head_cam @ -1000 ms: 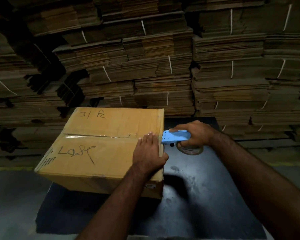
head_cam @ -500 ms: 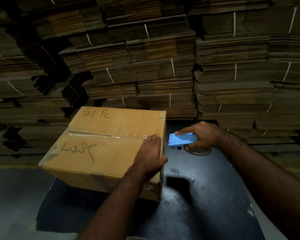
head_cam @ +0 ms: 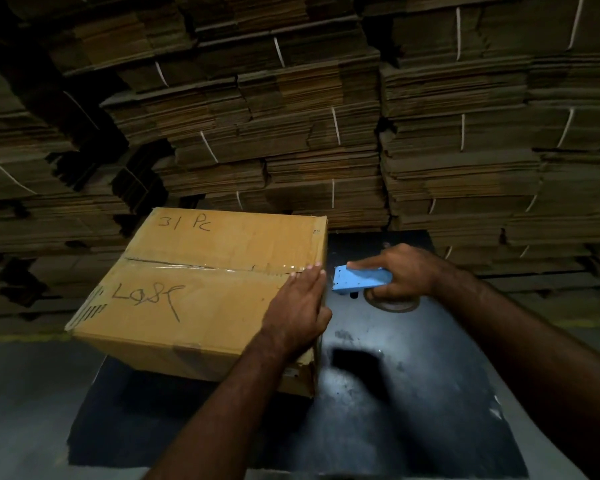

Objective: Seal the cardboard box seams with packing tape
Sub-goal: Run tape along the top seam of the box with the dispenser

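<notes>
A closed cardboard box (head_cam: 201,289) with handwritten marks sits on a dark table (head_cam: 378,410). A strip of clear tape (head_cam: 222,268) runs along its top centre seam. My left hand (head_cam: 298,310) lies flat on the box's top right edge, fingers straight, thumb over the side. Just right of the box, my right hand (head_cam: 402,271) grips a blue tape dispenser (head_cam: 359,278), index finger stretched along its top. The tape roll (head_cam: 392,303) shows partly beneath that hand. A small gap separates the dispenser from the box.
Tall stacks of flattened, strapped cardboard (head_cam: 326,116) fill the whole background right behind the table. The grey floor (head_cam: 25,393) lies to the left of the table. The dispenser's shadow falls on the tabletop in front of my right hand.
The dispenser in my right hand has drawn away from the box's right edge to the right. My left hand stays pressed on the box top, fingers now reaching the taped seam.
</notes>
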A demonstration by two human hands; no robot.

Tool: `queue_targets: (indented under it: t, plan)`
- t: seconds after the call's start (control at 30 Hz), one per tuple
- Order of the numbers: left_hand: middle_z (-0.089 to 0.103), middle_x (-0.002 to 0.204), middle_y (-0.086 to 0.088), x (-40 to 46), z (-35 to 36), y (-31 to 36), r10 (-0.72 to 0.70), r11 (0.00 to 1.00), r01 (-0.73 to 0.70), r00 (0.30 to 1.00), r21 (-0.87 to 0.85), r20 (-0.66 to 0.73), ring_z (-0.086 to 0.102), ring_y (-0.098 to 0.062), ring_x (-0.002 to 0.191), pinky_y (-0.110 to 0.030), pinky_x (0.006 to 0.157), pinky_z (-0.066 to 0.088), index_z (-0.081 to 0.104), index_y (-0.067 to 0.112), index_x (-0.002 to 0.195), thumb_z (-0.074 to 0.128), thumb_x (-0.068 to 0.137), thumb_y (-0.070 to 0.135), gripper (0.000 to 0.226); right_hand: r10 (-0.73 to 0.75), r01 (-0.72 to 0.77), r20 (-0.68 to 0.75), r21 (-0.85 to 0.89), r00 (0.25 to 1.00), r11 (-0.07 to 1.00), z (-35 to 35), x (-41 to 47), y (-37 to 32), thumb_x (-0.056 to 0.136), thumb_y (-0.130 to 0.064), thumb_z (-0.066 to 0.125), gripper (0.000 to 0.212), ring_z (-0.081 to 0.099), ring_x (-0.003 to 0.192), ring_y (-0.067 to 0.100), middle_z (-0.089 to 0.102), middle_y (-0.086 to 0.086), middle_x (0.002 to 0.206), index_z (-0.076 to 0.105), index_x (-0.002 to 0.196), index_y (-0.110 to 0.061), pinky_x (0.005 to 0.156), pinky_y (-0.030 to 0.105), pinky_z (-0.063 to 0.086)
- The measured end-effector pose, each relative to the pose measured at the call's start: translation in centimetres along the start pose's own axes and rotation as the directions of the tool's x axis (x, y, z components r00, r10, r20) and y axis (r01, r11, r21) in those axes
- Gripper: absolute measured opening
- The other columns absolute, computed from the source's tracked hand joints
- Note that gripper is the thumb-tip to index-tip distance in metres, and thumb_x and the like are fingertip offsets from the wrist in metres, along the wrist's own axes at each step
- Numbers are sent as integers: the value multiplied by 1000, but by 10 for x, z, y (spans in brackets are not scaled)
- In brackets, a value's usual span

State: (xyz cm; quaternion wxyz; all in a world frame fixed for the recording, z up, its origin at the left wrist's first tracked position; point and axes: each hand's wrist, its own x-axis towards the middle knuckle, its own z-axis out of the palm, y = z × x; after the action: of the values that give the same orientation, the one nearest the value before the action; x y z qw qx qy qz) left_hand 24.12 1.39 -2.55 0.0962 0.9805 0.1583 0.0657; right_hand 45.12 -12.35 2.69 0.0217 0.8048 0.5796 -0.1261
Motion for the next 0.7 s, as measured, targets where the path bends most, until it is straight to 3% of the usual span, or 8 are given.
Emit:
queue_targets:
  t: [0.1, 0.2, 0.33, 0.43, 0.5, 0.6, 0.7]
  plan:
    - [17, 166, -6, 2, -4, -2, 0, 1000, 0, 1000, -23, -18, 14, -17, 152, -33, 124, 4, 22, 13, 158, 45, 95, 32, 70, 25, -27, -29, -61, 999, 998, -17, 16, -32, 83, -55, 64, 60, 53, 84, 7, 61, -10, 101, 49, 140, -41, 73, 31, 47]
    - [20, 166, -7, 2, -7, 0, -7, 999, 6, 1000, -40, -14, 15, -17, 152, -32, 124, 4, 25, 12, 158, 48, 94, 30, 70, 46, -43, 6, -229, 999, 972, -32, 29, -53, 81, -60, 65, 54, 59, 87, 10, 65, -8, 101, 58, 128, -36, 77, 33, 53]
    - [20, 166, -6, 5, -9, 5, -16, 999, 17, 1000, -48, 13, 16, -17, 152, -33, 124, 5, 26, 11, 157, 49, 93, 30, 71, 83, -55, 58, -383, 995, 922, -47, 35, -70, 79, -58, 69, 52, 59, 86, 14, 61, -4, 96, 61, 121, -29, 75, 34, 50]
    - [18, 166, -2, -1, -11, 7, -50, 996, 52, 998, -79, 23, 13, -14, 152, -34, 125, 7, 24, 14, 158, 48, 94, 33, 71, 146, -64, 102, -566, 984, 822, -33, 20, -73, 81, -55, 69, 47, 55, 82, 19, 53, 5, 84, 59, 110, -19, 74, 36, 46]
    - [15, 167, -2, -5, -13, 6, -60, 995, 63, 998, -82, 35, 12, -14, 152, -33, 125, 5, 22, 15, 158, 48, 95, 34, 71, 247, -176, 86, -487, 965, 856, -14, 4, -59, 80, -62, 67, 53, 58, 82, 19, 59, 4, 89, 62, 112, -20, 76, 35, 50]
    - [6, 168, -8, 8, -18, 2, -22, 996, 18, 999, 83, 49, 5, -20, 154, -33, 123, -2, 13, 11, 159, 42, 97, 38, 74, 331, -330, -29, -188, 943, 925, 10, -12, -38, 75, -61, 68, 56, 65, 99, 24, 66, 1, 112, 61, 124, -35, 82, 37, 52]
    - [-3, 167, -14, 17, -21, 5, -3, 958, -37, 990, 283, 141, -4, -24, 154, -38, 124, -1, 5, 5, 159, 33, 99, 44, 77, 478, -475, -29, 57, 878, 878, 57, -34, -48, 75, -61, 62, 68, 62, 110, 30, 61, 8, 123, 49, 137, -36, 88, 39, 50]
